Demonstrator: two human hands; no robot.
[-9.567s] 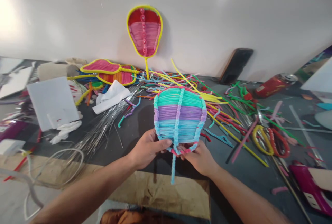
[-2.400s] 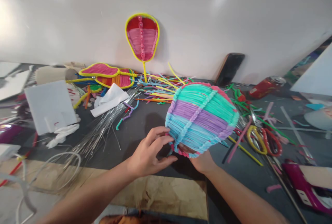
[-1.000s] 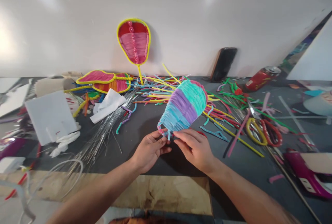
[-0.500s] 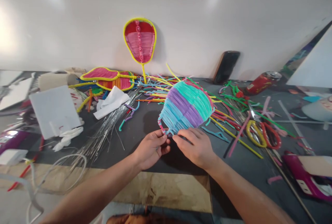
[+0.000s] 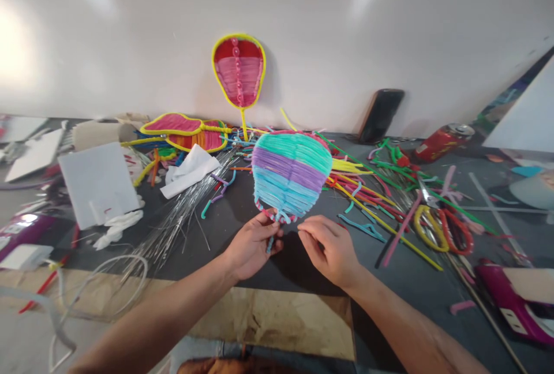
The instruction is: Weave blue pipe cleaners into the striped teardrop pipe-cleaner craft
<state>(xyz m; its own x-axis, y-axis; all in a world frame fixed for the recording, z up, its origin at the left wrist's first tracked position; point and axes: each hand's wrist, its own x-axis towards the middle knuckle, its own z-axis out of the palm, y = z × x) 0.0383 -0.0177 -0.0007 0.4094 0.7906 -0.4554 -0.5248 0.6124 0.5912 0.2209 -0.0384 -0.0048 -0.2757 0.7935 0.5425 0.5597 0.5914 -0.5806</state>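
Note:
A pipe-cleaner fan (image 5: 292, 169) with green, purple and light blue bands is held up in front of me. My left hand (image 5: 256, 244) pinches it at its lower end, where a short blue twisted stem (image 5: 270, 244) pokes out between the fingers. Pink and light-blue twists run along the bottom rim. Just right of that rim is my right hand (image 5: 329, 247), apart from the fan, its fingers curled together. Whether anything small is between those fingertips cannot be seen. Behind the fan lie loose pipe cleaners (image 5: 352, 166) in many colours.
A pink fan with a yellow rim (image 5: 239, 71) stands against the wall. Scissors (image 5: 428, 224), a red can (image 5: 445, 140), a phone (image 5: 381, 115) and a purple glue gun (image 5: 506, 299) are on the right. Thin wires (image 5: 173, 224), white paper (image 5: 101, 183) and a cable (image 5: 104, 264) lie left.
The fan has turned more upright and shifted left, its green band now on top. My right hand has come away from its lower edge, while my left hand stays at the base.

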